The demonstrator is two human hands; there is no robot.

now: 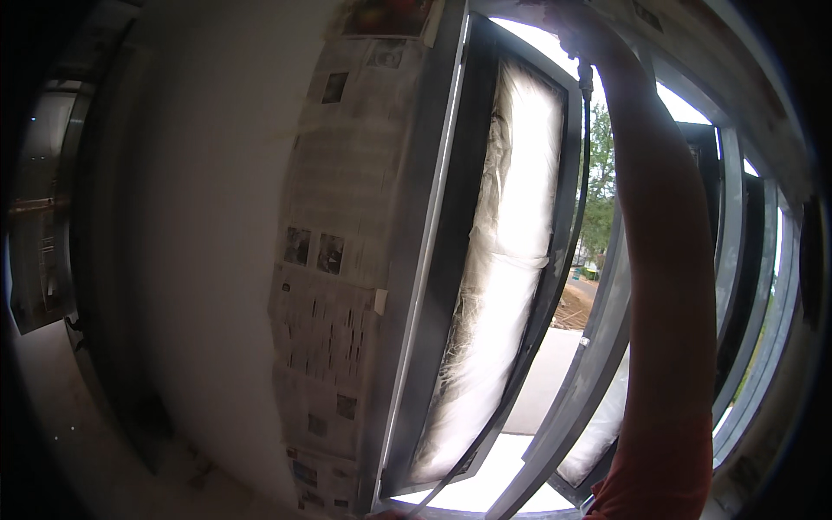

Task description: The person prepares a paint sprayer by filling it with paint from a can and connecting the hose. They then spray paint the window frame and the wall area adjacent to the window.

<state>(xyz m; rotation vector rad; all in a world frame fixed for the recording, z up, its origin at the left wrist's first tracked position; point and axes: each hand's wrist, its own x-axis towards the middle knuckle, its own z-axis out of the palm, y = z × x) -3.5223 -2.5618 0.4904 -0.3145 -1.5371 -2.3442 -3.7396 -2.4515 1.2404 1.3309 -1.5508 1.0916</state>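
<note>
My right arm reaches up along the window, and my right hand (582, 29) is closed around what looks like a spray gun at the top of the view. The gun's body is dark and mostly hidden against the glare. From its fitting (586, 78) a thin black hose (582, 191) hangs down in front of the open window sash (446, 243) toward the bottom edge. Clear plastic sheeting (511, 251) covers the pane of that dark grey sash. At the bottom edge, beside the hose, only a reddish sliver shows; whether it is my left hand is unclear.
Taped newspaper (338, 208) masks the white wall (217, 217) left of the grey window frame (407, 286). More grey frame posts (598, 347) and sashes stand to the right. Outside are a tree (598, 191) and bare ground. A glazed panel (43, 208) stands far left.
</note>
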